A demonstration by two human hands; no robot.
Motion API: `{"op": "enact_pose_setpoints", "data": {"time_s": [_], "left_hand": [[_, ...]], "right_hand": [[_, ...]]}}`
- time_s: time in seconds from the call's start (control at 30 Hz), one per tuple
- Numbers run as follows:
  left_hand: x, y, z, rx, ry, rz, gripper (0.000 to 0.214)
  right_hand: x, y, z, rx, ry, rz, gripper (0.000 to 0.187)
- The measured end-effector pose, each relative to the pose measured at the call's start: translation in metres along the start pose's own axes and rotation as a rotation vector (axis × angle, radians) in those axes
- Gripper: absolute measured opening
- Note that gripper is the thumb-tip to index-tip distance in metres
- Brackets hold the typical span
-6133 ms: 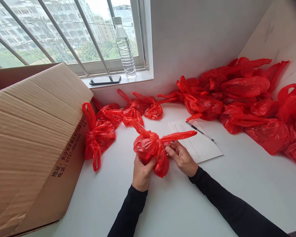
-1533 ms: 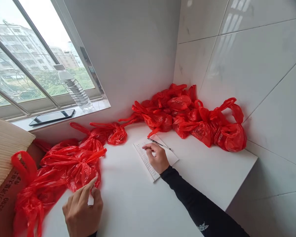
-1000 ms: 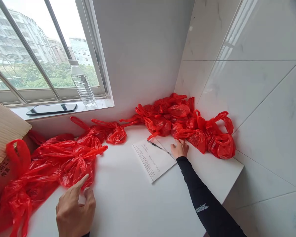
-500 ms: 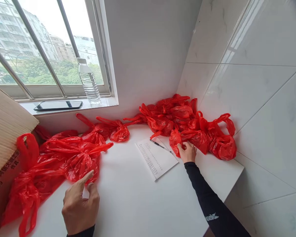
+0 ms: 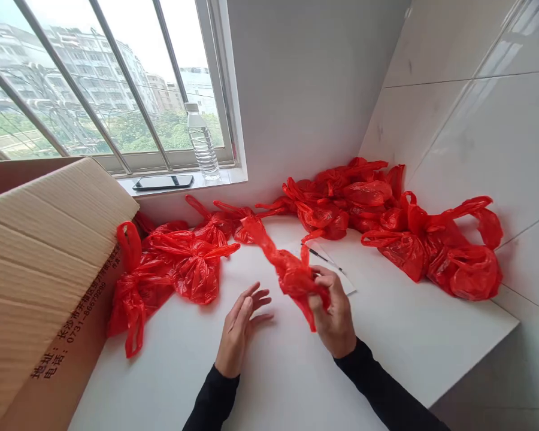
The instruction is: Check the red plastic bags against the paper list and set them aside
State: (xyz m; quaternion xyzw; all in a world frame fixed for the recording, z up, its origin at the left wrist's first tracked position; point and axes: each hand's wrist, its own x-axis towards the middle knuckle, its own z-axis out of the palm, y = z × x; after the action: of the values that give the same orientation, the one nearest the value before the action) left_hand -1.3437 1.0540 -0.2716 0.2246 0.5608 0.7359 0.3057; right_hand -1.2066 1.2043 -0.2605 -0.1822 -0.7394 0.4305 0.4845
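A small knotted red plastic bag [image 5: 294, 272] is gripped in my right hand [image 5: 336, 311], lifted above the white table [image 5: 287, 383]. Its loose handles stick out up-left and downward; whatever is inside is hidden. To its left, my left hand [image 5: 242, 326] is held over the table with fingers apart, touching nothing. Behind the lifted bag lies a sheet of paper [image 5: 348, 281], partly covered from view, with a black pen [image 5: 318, 255] across it.
Tied red bags [image 5: 197, 269] lie at the left, and more red bags [image 5: 368, 197] are heaped in the back corner and at the right. A cardboard box [image 5: 63, 257] stands at the left. On the windowsill are a water bottle [image 5: 204, 146] and a phone [image 5: 164, 182].
My right hand has lifted the small red bag from beside the paper and brought it nearer. My left hand has moved right and its fingers have spread. The view has turned left.
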Motion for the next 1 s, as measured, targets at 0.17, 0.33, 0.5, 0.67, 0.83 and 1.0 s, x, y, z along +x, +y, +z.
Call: {"op": "enact_pose_setpoints", "data": {"time_s": [0.17,0.33,0.5,0.67,0.83,1.0], "left_hand": [[-0.004,0.004,0.006,-0.363,0.076,-0.082,0.035],[-0.004,0.006,-0.003,-0.403,0.128,-0.059,0.049],[-0.001,0.001,-0.003,-0.393,0.042,-0.103,0.046],[-0.001,-0.004,-0.006,-0.306,-0.001,-0.099,0.045],[-0.001,-0.009,-0.012,-0.19,-0.072,-0.039,0.051],[-0.001,-0.008,-0.013,-0.152,-0.078,-0.037,0.048]], "right_hand": [[-0.016,-0.02,0.049,0.134,-0.402,-0.05,0.014],[0.018,0.01,0.062,0.203,-0.217,0.244,0.031],[0.032,0.032,0.053,0.61,-0.664,0.533,0.043],[0.025,0.029,0.046,0.664,-0.558,0.538,0.032],[0.02,0.031,0.05,0.718,-0.583,0.567,0.034],[0.012,0.034,0.056,0.783,-0.458,0.662,0.038]]}}
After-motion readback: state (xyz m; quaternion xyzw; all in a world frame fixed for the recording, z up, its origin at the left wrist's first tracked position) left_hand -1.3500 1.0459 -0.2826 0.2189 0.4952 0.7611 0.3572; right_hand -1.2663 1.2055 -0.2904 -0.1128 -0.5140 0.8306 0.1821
